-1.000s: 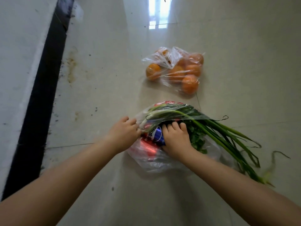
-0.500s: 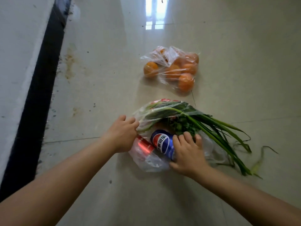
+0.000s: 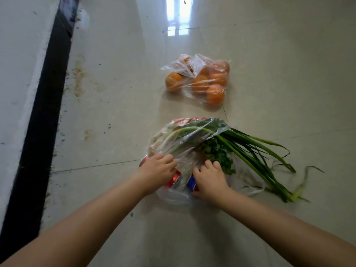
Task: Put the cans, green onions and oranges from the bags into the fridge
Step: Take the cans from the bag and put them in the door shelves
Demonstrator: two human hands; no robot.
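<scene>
A clear plastic bag lies on the floor with green onions sticking out to the right and a bunch of leafy herbs inside. My right hand grips a blue can at the bag's near end. My left hand holds the bag's plastic beside a red can. Farther away lies a second clear bag holding several oranges.
The floor is pale glossy tile with a window's reflection at the top. A black strip runs along the left, with a pale surface beyond it. Brown stains mark the tiles near the strip.
My right hand and the blue can sit closer to my left hand, with more of the can covered by plastic and fingers. The view has shifted slightly.
</scene>
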